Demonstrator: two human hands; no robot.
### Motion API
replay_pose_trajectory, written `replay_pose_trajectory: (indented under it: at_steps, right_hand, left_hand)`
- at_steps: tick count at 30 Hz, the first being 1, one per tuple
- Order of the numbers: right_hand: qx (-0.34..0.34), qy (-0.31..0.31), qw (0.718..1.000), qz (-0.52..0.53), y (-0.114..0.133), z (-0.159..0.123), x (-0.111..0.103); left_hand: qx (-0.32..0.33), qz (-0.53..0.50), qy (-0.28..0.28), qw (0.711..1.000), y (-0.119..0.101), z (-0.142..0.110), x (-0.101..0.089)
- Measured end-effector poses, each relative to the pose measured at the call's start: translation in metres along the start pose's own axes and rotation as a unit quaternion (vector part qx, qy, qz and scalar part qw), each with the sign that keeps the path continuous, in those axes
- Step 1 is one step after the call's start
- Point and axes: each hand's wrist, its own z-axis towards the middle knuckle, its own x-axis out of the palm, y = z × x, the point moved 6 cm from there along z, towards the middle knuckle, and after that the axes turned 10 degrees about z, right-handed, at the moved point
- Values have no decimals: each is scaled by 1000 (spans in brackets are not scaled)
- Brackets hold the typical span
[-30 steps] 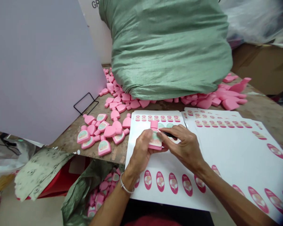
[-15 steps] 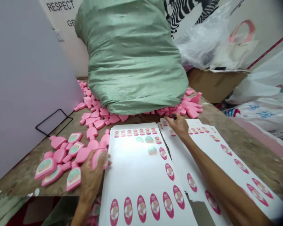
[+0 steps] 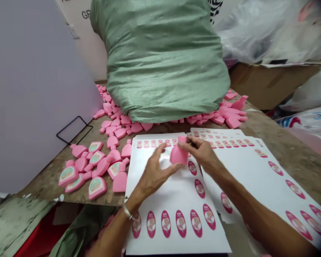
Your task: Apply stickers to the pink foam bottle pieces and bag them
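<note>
A small pink bottle-shaped piece (image 3: 179,154), plain on the side I see, is held up over the left sticker sheet (image 3: 166,191). The fingers of my right hand (image 3: 204,152) are closed on its neck, and a thin black tool (image 3: 192,142) shows in the same hand. My left hand (image 3: 153,173) is spread open around the piece's left side, with the thumb just under its base; whether it touches, I cannot tell. Oval pink stickers (image 3: 166,223) run along the sheet's near and right edges. Left of the sheet lie pink pieces, some bearing green labels (image 3: 97,186).
Behind the sheets a big green sack (image 3: 163,64) rests among loose pink pieces (image 3: 232,116). More sticker sheets (image 3: 246,178) overlap on the right. A black wire stand (image 3: 74,130) is by the pale panel (image 3: 37,89) on the left. A cardboard box (image 3: 270,84) stands back right.
The labelled piece went from my left hand to the pile on the left. My right hand reached to the far pink pieces and came back with a plain one. The head view also shifted.
</note>
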Motion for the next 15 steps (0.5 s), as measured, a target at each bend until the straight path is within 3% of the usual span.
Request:
replay_pose_trajectory:
  at_steps: [2, 5, 7, 11, 15]
  right_hand:
    - [14, 56, 998, 7, 1, -19, 19]
    - [-15, 19, 991, -132, -7, -27, 8]
    - [-71, -5, 963, -259, -12, -28, -5]
    - [-194, 29, 895, -401, -20, -35, -4]
    - [-214, 38, 884, -414, -25, -39, 1]
  left_hand:
    - [-19, -85, 47, 995, 0, 1, 21]
    - [-66, -110, 22, 991, 16, -3, 28]
    - [-95, -121, 8, 988, 30, -7, 30]
    - [-125, -172, 8, 977, 44, -10, 41]
    - [-145, -189, 18, 971, 44, -9, 48]
